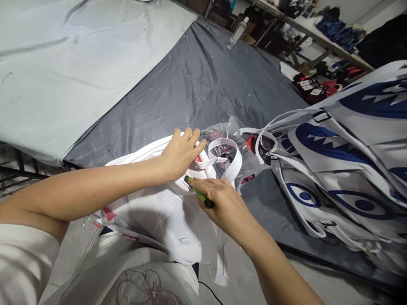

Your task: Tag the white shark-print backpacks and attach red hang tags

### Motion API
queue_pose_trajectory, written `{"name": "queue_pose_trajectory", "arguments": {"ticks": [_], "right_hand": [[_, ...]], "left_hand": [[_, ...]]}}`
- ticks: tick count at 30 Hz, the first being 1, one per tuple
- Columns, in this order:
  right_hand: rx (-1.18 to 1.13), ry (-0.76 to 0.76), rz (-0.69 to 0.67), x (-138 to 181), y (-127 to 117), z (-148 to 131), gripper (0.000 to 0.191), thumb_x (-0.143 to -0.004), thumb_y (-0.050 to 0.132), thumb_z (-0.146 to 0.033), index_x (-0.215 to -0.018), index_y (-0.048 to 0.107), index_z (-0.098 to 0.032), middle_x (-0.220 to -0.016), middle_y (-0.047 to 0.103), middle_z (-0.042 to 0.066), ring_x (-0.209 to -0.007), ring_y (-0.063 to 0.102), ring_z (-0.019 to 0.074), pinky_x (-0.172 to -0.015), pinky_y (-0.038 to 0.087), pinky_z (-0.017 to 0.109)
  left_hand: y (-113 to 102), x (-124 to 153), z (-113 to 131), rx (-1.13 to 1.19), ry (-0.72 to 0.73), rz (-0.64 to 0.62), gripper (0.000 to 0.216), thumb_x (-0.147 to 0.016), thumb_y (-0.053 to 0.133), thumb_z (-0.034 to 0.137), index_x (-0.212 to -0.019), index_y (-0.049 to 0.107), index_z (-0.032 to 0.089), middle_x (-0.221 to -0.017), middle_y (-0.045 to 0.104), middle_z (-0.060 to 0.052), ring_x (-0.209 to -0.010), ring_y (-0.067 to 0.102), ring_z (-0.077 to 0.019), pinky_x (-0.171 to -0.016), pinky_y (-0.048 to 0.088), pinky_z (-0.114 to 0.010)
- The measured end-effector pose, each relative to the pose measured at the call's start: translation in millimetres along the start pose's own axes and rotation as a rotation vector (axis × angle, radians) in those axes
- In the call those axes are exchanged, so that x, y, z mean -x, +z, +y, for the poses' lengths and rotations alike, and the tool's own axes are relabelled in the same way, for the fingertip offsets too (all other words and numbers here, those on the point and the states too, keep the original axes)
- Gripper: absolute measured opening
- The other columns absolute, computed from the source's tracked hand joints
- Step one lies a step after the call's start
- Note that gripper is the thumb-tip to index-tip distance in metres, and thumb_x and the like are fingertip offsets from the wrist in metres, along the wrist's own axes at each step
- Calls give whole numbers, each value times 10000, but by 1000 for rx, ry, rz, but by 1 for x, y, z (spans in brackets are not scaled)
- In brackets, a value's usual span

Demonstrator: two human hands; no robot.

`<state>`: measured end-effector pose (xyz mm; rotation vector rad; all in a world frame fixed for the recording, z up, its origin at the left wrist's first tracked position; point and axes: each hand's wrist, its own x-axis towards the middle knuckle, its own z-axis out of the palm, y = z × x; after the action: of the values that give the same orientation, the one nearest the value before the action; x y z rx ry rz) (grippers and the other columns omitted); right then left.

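A white bag (140, 203) with red patches and a dotted panel lies at the near table edge, partly hanging over it. My left hand (181, 152) rests on its upper rim, fingers bent over the edge and gripping it. Just below, my right hand (219, 197) is closed around a slim green tool with a black end (202, 195). The tool's other end meets the bag beside my left hand; its exact kind does not show. A white strap (233, 163) loops up to the right of my hands.
A clear plastic bag (251, 159) with dark and pink contents lies behind the strap. Grey bags with blue eye and tooth prints (346, 182) are piled on the right. A plastic bottle (238, 33) stands far back on the grey-covered table (178, 84). Shelving (305, 31) holds dark goods.
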<state>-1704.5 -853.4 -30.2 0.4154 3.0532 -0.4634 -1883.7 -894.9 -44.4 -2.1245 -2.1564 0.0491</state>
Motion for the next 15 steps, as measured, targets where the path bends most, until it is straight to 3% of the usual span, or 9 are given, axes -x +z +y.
{"name": "queue_pose_trajectory", "arguments": {"ticks": [10, 15], "right_hand": [[-61, 3, 38, 2, -1, 0, 331, -836, 561, -60, -1064, 706, -253, -958, 763, 38, -861, 708, 211, -759, 499, 313], [-56, -10, 21, 2, 0, 1, 397, -803, 547, -12, -1090, 698, -241, -1042, 757, 48, -944, 704, 223, -793, 513, 325]], "left_hand": [[2, 0, 1, -1, -5, 15, 722, -862, 637, 326, -1507, 345, 187, -1547, 350, -177, -1290, 405, -352, -975, 380, -461], [1, 0, 0, 11, 0, 18, 710, -863, 632, 306, -1503, 352, 175, -1544, 354, -188, -1296, 405, -360, -983, 371, -470]]}}
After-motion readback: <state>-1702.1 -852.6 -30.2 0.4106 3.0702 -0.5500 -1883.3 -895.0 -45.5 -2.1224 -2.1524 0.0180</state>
